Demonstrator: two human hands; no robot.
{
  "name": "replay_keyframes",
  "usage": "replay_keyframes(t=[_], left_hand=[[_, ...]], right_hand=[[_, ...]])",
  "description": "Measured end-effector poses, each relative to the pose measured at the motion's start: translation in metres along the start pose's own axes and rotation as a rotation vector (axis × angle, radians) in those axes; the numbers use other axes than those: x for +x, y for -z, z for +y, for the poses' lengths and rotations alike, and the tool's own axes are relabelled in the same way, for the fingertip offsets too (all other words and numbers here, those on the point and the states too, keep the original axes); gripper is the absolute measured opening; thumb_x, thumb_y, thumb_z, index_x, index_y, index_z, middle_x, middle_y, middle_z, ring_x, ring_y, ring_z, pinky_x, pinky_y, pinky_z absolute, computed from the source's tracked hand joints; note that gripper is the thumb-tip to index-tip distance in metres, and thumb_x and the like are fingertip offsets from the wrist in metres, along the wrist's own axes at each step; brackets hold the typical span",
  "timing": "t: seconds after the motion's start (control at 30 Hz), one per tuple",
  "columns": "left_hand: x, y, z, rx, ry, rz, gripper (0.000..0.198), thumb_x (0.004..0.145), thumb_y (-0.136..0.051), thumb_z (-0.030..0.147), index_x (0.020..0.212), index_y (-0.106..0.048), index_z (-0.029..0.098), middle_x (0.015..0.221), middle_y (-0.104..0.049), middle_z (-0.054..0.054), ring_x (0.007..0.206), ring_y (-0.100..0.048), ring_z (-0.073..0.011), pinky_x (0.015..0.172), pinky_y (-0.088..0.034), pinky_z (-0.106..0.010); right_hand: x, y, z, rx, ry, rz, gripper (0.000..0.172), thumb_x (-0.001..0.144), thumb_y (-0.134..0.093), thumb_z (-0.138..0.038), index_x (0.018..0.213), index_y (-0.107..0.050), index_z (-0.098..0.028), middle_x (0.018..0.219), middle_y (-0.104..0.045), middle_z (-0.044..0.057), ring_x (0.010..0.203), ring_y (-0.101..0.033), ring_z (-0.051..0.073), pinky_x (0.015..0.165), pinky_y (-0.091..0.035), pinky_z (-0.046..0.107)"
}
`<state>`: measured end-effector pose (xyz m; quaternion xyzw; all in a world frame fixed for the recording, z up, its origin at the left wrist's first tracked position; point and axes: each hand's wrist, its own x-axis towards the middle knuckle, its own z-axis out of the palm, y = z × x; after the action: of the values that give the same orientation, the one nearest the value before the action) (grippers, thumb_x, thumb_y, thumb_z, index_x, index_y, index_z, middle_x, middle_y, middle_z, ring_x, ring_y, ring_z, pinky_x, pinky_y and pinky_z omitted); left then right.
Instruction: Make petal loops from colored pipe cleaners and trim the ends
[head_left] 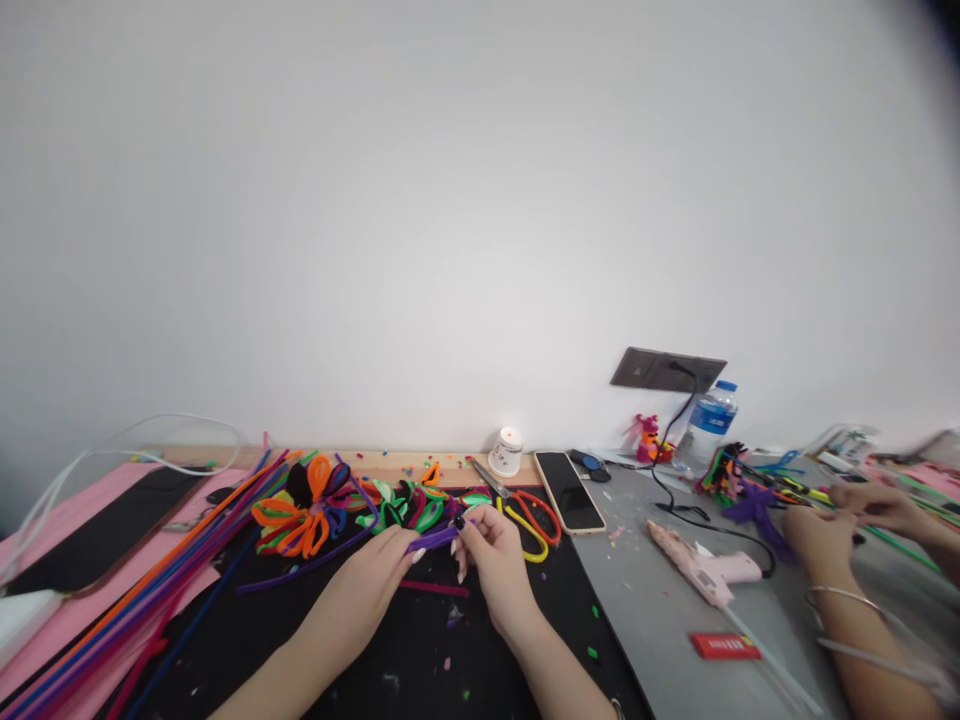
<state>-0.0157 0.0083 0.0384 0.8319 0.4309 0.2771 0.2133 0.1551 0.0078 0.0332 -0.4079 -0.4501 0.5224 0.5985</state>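
Observation:
Between my two hands is a purple pipe cleaner (433, 538), bent into a doubled strip. My left hand (371, 565) pinches its left part. The fingertips of my right hand (491, 560) close on its right end. Just behind my hands lie pipe-cleaner flowers: an orange one (311, 510) to the left and a green one (405, 505) in the middle. A loose purple pipe cleaner (300, 572) trails out left of my left hand. Below my fingers a short magenta pipe cleaner (435, 588) rests on the black mat (390, 660). Scissors (534, 520) with red and yellow handles sit behind my right hand.
At left lie a bundle of long pipe cleaners (187, 540) and a dark tablet-like device (105, 530). A white cup (506, 452) and a phone (570, 492) are at the back. Rightward are a glue gun (701, 570), a bottle (707, 425) and a co-worker's hands (825, 530).

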Motion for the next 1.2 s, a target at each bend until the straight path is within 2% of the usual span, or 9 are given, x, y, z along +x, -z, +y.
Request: replay_keyframes(t=[0.23, 0.43, 0.57, 0.67, 0.73, 0.83, 1.03, 1.2], left_hand=[[-0.001, -0.006, -0.01, -0.044, -0.05, 0.013, 0.028, 0.089, -0.03, 0.017, 0.097, -0.057, 0.021, 0.091, -0.06, -0.006, 0.085, -0.056, -0.0186, 0.079, -0.044, -0.028], [-0.001, -0.001, -0.008, -0.074, -0.05, 0.037, 0.025, 0.09, -0.031, 0.022, 0.087, -0.055, 0.02, 0.086, -0.057, -0.005, 0.082, -0.053, -0.0198, 0.075, -0.042, -0.028], [-0.001, 0.004, 0.001, -0.237, 0.025, 0.023, 0.032, 0.093, -0.025, 0.029, 0.07, -0.045, 0.021, 0.071, -0.049, 0.0, 0.068, -0.048, -0.0162, 0.067, -0.039, -0.025], [-0.001, 0.0, 0.0, -0.364, 0.108, 0.04, 0.033, 0.093, -0.025, 0.034, 0.068, -0.042, 0.021, 0.066, -0.043, 0.003, 0.064, -0.044, -0.0153, 0.064, -0.037, -0.025], [0.0, -0.004, -0.004, -0.428, 0.147, 0.05, 0.033, 0.092, -0.026, 0.037, 0.068, -0.043, 0.021, 0.066, -0.042, 0.003, 0.065, -0.043, -0.0152, 0.064, -0.036, -0.025], [0.001, -0.008, -0.009, -0.501, 0.194, 0.061, 0.033, 0.091, -0.029, 0.04, 0.067, -0.043, 0.021, 0.066, -0.04, 0.004, 0.064, -0.041, -0.0148, 0.063, -0.034, -0.024], [0.001, -0.009, -0.009, -0.608, 0.293, 0.089, 0.035, 0.088, -0.031, 0.047, 0.065, -0.037, 0.021, 0.065, -0.036, 0.004, 0.061, -0.035, -0.0137, 0.056, -0.03, -0.023], [0.001, -0.01, -0.01, -0.656, 0.307, 0.08, 0.037, 0.087, -0.031, 0.05, 0.065, -0.035, 0.021, 0.064, -0.033, 0.005, 0.059, -0.031, -0.0127, 0.053, -0.026, -0.023]], right_hand=[[0.002, 0.003, 0.002, 0.054, -0.033, 0.033, 0.026, 0.076, -0.063, -0.034, 0.063, -0.049, -0.016, 0.048, -0.053, -0.004, 0.033, -0.038, 0.005, 0.033, -0.033, 0.016], [0.003, 0.006, -0.001, 0.146, -0.083, -0.027, 0.027, 0.078, -0.06, -0.038, 0.065, -0.056, -0.014, 0.05, -0.056, 0.0, 0.036, -0.042, 0.006, 0.034, -0.035, 0.015], [0.004, 0.008, 0.0, 0.245, -0.193, -0.094, 0.027, 0.078, -0.059, -0.039, 0.071, -0.061, -0.013, 0.053, -0.057, 0.001, 0.038, -0.045, 0.006, 0.035, -0.037, 0.016], [0.005, 0.009, 0.001, 0.319, -0.316, -0.127, 0.026, 0.075, -0.062, -0.039, 0.074, -0.06, -0.013, 0.055, -0.058, 0.001, 0.039, -0.047, 0.007, 0.036, -0.04, 0.017], [0.005, 0.009, 0.003, 0.34, -0.343, -0.133, 0.027, 0.074, -0.062, -0.039, 0.072, -0.058, -0.013, 0.055, -0.059, 0.002, 0.038, -0.047, 0.007, 0.036, -0.04, 0.017], [0.004, 0.007, 0.004, 0.304, -0.304, -0.122, 0.026, 0.074, -0.062, -0.039, 0.068, -0.055, -0.014, 0.055, -0.059, 0.002, 0.038, -0.046, 0.007, 0.035, -0.039, 0.016], [0.001, 0.001, 0.009, 0.059, -0.175, -0.063, 0.029, 0.077, -0.057, -0.041, 0.067, -0.056, -0.013, 0.05, -0.057, 0.0, 0.034, -0.041, 0.005, 0.033, -0.033, 0.014], [0.0, -0.001, 0.013, 0.022, -0.197, -0.046, 0.031, 0.077, -0.055, -0.043, 0.068, -0.055, -0.014, 0.05, -0.055, -0.002, 0.033, -0.04, 0.005, 0.033, -0.032, 0.015]])
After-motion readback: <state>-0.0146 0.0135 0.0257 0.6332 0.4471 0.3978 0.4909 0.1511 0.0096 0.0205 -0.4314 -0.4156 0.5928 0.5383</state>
